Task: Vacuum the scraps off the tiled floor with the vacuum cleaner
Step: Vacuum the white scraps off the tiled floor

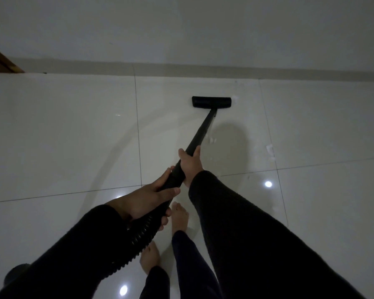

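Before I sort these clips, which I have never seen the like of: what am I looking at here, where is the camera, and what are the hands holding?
This is one picture from a camera worn on a person's head, looking down at their own arms, so there is no robot. Both hands grip a black vacuum wand. The right hand holds it further along; the left hand holds it nearer the body, where the ribbed hose joins. The wand ends in a flat floor head resting on the glossy white tiled floor, close to the wall. A few small white scraps lie on the tiles right of the wand. The person's bare feet show below.
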